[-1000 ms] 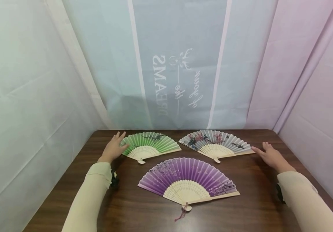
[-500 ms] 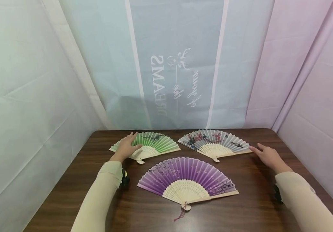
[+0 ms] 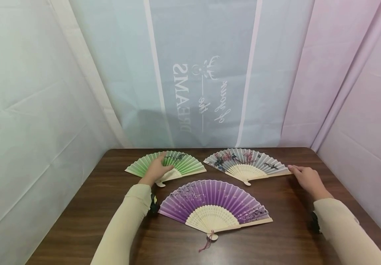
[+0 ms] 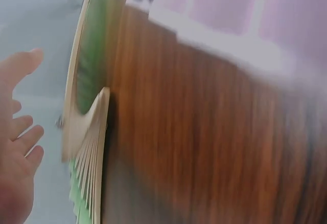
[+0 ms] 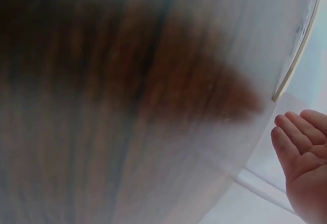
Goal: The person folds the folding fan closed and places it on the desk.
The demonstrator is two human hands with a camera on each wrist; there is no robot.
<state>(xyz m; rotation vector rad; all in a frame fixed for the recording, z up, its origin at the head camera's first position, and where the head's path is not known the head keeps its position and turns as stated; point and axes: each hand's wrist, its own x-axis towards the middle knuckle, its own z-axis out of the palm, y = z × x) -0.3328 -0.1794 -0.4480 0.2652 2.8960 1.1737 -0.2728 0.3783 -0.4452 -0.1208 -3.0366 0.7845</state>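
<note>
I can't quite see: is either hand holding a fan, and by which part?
Nothing seems held: the left hand is open over the green fan, the right hand open by the end of the grey fan.

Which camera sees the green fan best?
The head view: it shows the green fan spread open, though the left hand covers part. The left wrist view has only part of it, seen nearly edge-on; the right wrist view shows none.
</note>
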